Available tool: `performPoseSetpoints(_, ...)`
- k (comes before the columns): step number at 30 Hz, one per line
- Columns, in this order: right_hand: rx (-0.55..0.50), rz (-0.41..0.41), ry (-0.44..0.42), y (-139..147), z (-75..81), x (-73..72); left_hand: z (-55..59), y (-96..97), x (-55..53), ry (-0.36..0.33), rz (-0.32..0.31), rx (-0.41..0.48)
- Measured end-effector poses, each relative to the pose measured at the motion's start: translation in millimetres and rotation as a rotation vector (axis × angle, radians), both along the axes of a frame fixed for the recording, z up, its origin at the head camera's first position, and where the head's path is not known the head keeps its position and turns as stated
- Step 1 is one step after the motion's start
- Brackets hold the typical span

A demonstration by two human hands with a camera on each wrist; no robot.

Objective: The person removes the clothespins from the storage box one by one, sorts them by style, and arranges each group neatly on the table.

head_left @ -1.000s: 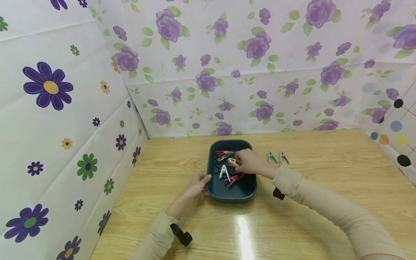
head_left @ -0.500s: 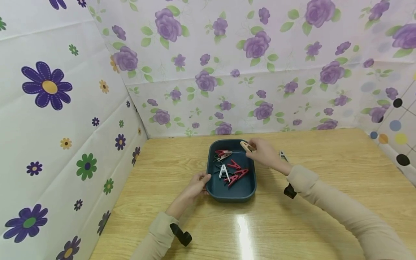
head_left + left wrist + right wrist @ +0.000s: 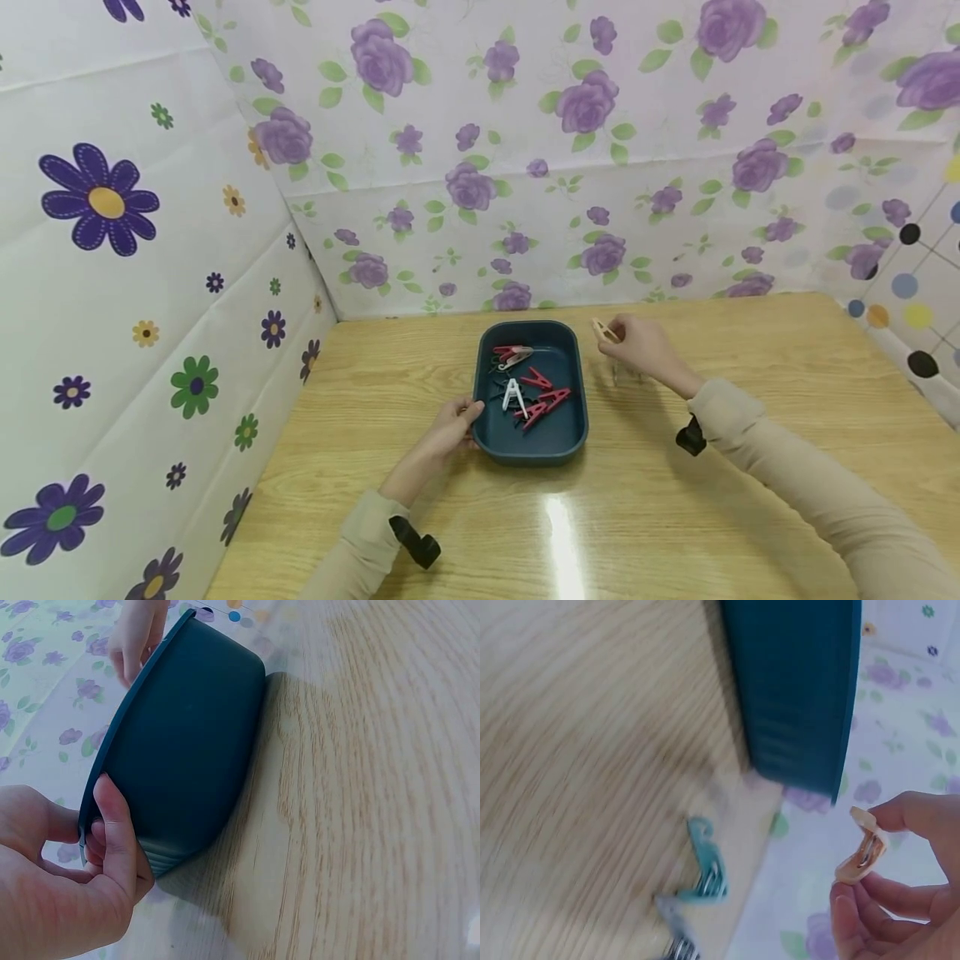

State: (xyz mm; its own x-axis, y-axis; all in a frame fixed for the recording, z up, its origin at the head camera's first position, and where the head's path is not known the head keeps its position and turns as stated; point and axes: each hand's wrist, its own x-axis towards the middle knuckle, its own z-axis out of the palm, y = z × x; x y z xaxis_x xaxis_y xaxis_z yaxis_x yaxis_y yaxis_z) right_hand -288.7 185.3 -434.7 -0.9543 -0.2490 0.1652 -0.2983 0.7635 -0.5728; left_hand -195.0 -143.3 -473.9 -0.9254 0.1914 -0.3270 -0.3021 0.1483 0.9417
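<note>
My left hand [image 3: 452,427] pinches the left rim of a dark blue plastic tray [image 3: 555,440]; the left wrist view shows fingers curled against its outer wall. Beyond the tray's right side, my right hand [image 3: 641,343] holds a cream clothespin [image 3: 865,851] between thumb and fingertips, above the table. Inside the tray lie several red clothespins [image 3: 537,378], a white clothespin [image 3: 513,393] and a pale one [image 3: 516,358] at the back. Below my right hand, a teal clothespin [image 3: 707,862] and a grey clothespin [image 3: 676,928] rest on the table, mostly hidden in the head view.
The wooden table [image 3: 360,375] extends around the tray on all sides. A flower-printed sheet [image 3: 420,217] hangs along the back edge, and another patterned sheet [image 3: 180,300] runs along the left.
The right hand has lifted the cream clothespin out of the tray and carried it right, past the rim, over the two clothespins on the table. The left hand stays on the tray.
</note>
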Motion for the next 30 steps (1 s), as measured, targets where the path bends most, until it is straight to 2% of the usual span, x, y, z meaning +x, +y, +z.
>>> performPoseSetpoints(11, 0.058, -0.057, -0.072, 35, 3.5, 1.5, -3.0, 0.3, -3.3, -0.005, 0.002, -0.002)
performPoseSetpoints(16, 0.095, -0.094, -0.116, 49, -3.9, 1.1, -2.5, 1.1, -3.1, -0.009, 0.016, -0.014)
performPoseSetpoints(23, 0.146, -0.152, -0.229, 71, -17.1, -1.1, -3.2, -1.0, -2.1, -0.012, 0.012, -0.015)
performPoseSetpoints(30, 0.176, -0.174, -0.252, 84, -23.5, 0.6, -4.3, -0.9, -2.4, -0.016, 0.004, 0.008)
